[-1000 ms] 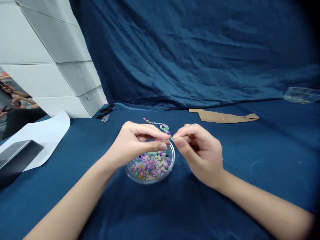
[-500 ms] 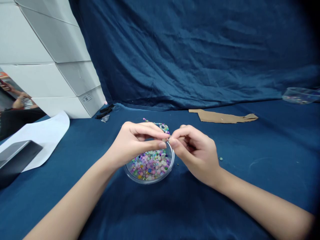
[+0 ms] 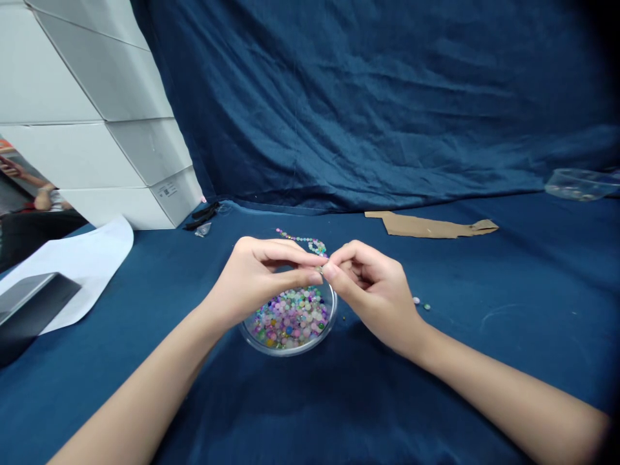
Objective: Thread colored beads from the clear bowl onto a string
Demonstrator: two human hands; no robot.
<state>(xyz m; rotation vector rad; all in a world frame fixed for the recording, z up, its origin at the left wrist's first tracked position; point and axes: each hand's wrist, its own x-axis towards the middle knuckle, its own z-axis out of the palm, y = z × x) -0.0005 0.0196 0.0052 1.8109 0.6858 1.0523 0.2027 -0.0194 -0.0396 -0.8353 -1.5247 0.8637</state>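
Over the bead bowl, my left hand [image 3: 259,274] pinches a small pale bead [image 3: 320,270] between thumb and forefinger. My right hand [image 3: 375,287] meets it there, its thumb and forefinger pressed together; whatever they hold is too small to make out. A strand of beads [image 3: 317,247], purple, white and green, lies looped on the cloth beyond, and its near end disappears behind my fingertips. Beneath my left hand stands a clear round bowl [image 3: 334,310] filled with loose beads [image 3: 290,320] in many colours.
Two loose beads [image 3: 421,303] lie right of my right hand. Farther back are a torn cardboard strip [image 3: 431,227] and a clear container [image 3: 578,185]. White boxes [image 3: 121,155], a paper sheet [image 3: 104,258] and a dark box-like object [image 3: 39,316] stand left. A person [image 3: 43,200] shows at the far left.
My right hand has shifted slightly left, with its fingertips closer against the left ones. A pale bead beside my right wrist has come into sight. My left hand stays nearly still.
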